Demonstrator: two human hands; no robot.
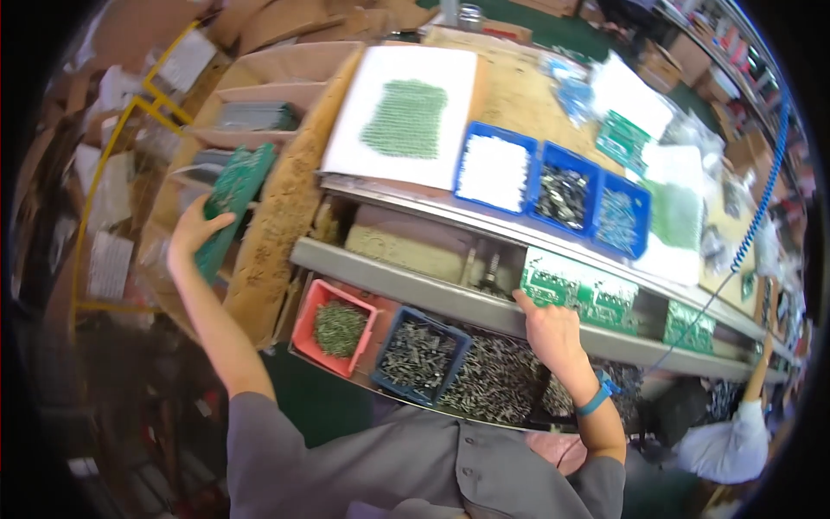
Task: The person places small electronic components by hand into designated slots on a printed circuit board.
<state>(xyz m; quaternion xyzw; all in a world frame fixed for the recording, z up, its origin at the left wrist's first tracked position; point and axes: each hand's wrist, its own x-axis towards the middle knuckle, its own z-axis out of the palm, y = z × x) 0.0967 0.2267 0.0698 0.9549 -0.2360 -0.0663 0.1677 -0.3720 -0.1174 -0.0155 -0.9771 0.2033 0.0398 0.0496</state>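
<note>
On the left, my left hand (201,229) grips a green circuit board (235,186), tilted up over an open cardboard box (303,62) with dividers. Its thumb lies across the board's face; the other fingers are mostly hidden behind it. My right hand (553,333), with a blue band at the wrist, is closed at the lower left edge of another green circuit board (592,298) that rests along a metal rail (389,266). The fingertips touch that edge, and the curled fingers are partly hidden. Further right on the rail stands a smaller green board (689,327).
Below the rail sit a red bin (367,333) of green-grey parts, a dark blue bin (462,350) and heaps of metal-legged components (493,376). Blue trays (534,177) of small parts stand above, beside a white foam sheet (346,130). A co-worker's arm (759,372) reaches in at right.
</note>
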